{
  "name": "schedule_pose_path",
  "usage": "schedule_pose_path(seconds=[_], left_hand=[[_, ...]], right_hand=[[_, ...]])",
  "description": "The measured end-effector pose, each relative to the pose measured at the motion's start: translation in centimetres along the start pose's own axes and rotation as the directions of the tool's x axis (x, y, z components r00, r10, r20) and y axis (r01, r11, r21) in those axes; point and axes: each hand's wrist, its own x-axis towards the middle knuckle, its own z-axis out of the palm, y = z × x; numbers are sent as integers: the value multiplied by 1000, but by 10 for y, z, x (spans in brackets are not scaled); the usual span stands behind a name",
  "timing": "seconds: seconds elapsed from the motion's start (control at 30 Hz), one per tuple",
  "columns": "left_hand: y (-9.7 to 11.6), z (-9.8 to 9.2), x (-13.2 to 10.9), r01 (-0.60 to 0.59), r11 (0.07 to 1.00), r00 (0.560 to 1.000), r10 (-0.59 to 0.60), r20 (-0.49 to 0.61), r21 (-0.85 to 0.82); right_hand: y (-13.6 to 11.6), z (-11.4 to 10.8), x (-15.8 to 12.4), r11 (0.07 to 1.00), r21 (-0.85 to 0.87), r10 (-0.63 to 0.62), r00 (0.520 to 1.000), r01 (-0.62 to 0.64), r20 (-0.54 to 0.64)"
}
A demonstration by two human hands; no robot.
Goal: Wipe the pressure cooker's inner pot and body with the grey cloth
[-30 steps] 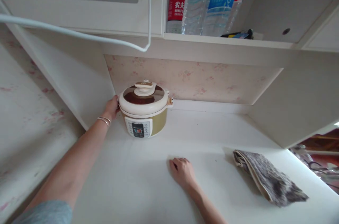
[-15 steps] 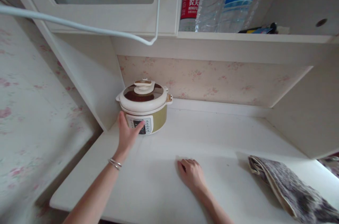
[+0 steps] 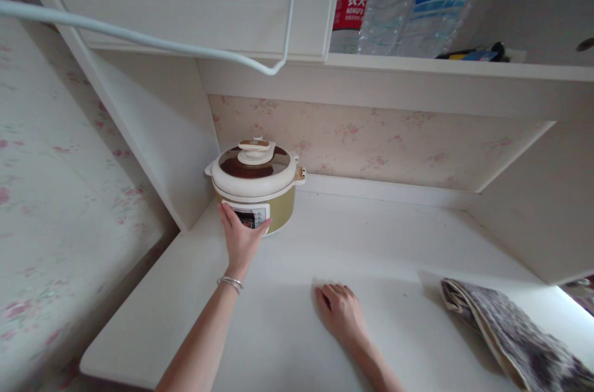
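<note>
An electric pressure cooker with an olive-green body, a white rim and a brown-topped lid stands at the back left of the white table. My left hand is at its front, thumb and fingers spread across the control panel and hiding part of it. Whether the fingertips press on the panel I cannot tell. A silver bangle circles my left wrist. On the tabletop, right of the cooker, my right hand rests with its fingers curled in and no object showing in it.
A grey-brown patterned cloth lies folded at the right. Several plastic bottles stand on the shelf above. A white cable crosses in front of the cabinet at upper left. Side panels bound the table left and right.
My left hand has moved right across the cooker's front, covering more of the panel's lower part. My right hand stays on the table. The view has shifted slightly.
</note>
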Motion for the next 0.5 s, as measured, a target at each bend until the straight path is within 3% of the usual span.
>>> schedule_pose_path(seconds=[0.23, 0.33, 0.43, 0.5], left_hand=[[-14, -5, 8, -63, 997, 997, 64, -39, 36], [-14, -5, 7, -73, 997, 997, 74, -38, 31], [-14, -6, 8, -62, 998, 998, 62, -19, 4], [-16, -10, 7, -24, 999, 1000, 24, 8, -36]], right_hand=[[-5, 0, 1, 999, 25, 28, 1000, -27, -10], [-2, -5, 0, 989, 132, 56, 998, -61, 40], [25, -28, -11, 948, 286, 141, 990, -141, 22], [64, -55, -25, 943, 254, 251, 960, -214, -124]])
